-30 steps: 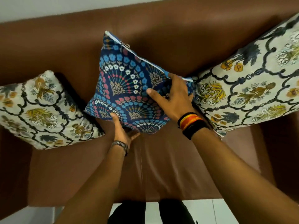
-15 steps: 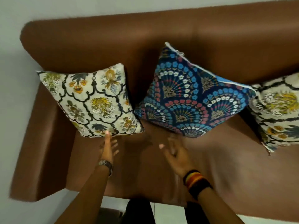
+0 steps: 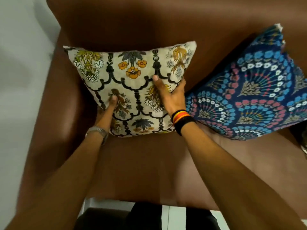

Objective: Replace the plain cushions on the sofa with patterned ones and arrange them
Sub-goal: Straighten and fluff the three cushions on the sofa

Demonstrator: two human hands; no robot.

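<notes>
Both hands are clamped on the cream floral cushion (image 3: 132, 87), which stands at the left end of the brown sofa (image 3: 141, 166), its lower edge on the seat and its back toward the backrest. The left hand (image 3: 108, 110) grips the cushion's lower left edge, thumb pressed into the front face. The right hand (image 3: 171, 97) grips the right edge, thumb on the front face and the remaining fingers hidden behind the cushion. The blue fan-patterned cushion (image 3: 255, 97) leans against the backrest just beside the cream floral cushion on its right; the right hand sits between the two.

Change from half a second ago: both hands were then open and apart, hovering over the seat below the cushions and touching neither. The cream floral cushion then sat tilted, one corner down; it now sits square with its top edge level. A second cream cushion, then seen at the right, is now out of frame. One second ago, both hands held the blue fan-patterned cushion.
</notes>
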